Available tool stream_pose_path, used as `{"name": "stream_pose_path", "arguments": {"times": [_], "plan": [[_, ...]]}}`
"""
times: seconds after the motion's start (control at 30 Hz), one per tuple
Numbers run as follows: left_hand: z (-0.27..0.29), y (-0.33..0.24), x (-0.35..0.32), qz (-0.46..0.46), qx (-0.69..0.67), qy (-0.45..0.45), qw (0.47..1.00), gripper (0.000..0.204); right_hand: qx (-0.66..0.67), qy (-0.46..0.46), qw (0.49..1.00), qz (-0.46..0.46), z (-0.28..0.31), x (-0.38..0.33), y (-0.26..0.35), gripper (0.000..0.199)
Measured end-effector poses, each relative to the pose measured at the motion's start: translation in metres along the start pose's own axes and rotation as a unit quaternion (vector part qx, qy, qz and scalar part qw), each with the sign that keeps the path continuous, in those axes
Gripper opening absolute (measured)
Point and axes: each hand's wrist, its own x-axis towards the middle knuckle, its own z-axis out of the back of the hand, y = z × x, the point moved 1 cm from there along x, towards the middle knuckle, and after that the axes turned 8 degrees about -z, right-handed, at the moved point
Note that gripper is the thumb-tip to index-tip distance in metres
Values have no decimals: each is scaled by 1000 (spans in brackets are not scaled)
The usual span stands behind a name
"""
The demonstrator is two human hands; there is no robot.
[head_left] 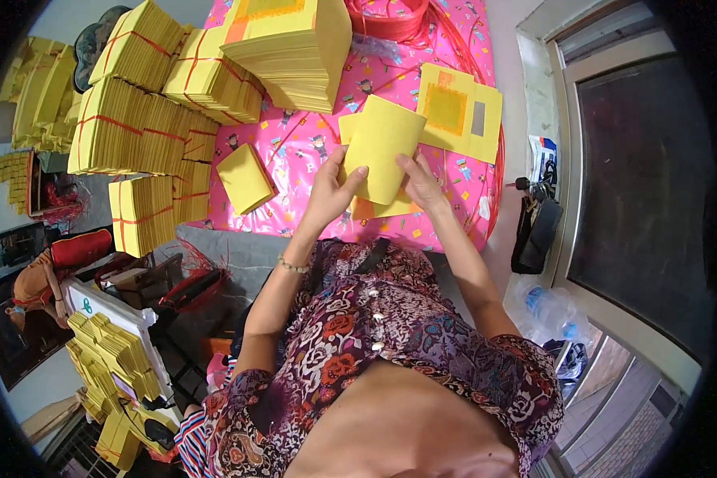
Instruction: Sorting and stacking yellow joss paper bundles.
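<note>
Both hands [328, 188] [425, 185] hold yellow paper [385, 143], partly hiding yellow pieces [397, 209] beneath.

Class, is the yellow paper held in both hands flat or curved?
Curved: the yellow paper, between left hand and right hand, has a bowed lower edge.

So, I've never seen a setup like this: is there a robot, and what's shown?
There's no robot: these are a person's own bare hands. The single picture comes from a wide camera worn on the head, looking down, so straight edges bend near the rim. The left hand and right hand hold a curved piece of yellow paper between them. Below it lies a pink patterned table cover, bearing flat yellow pieces, a tall yellow stack and, toward the far side, a coil of red strands. To the left stand yellow bundles tied with red.
</note>
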Motion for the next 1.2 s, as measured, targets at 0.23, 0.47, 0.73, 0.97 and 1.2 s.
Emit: {"name": "stream_pose_path", "arguments": {"times": [0.23, 0.47, 0.73, 0.97, 1.2], "plan": [[2, -16, 5, -118, 249, -67, 959, 51, -34, 2, 999, 38, -18, -23, 18, 52], [-9, -17, 0, -29, -106, 5, 994, 44, -180, -8, 980, 81, -32, -40, 29, 48], [-15, -24, 3, -14, -63, -7, 998, 39, -200, -73, 964, 158, -38, -40, 30, 43], [-9, -9, 19, 76, -134, 5, 988, 35, -190, -80, 975, 84, -37, -26, 38, 37], [-9, -3, 22, 86, -140, 3, 986, 34, -164, -76, 983, 39, -33, -22, 38, 35]]}}
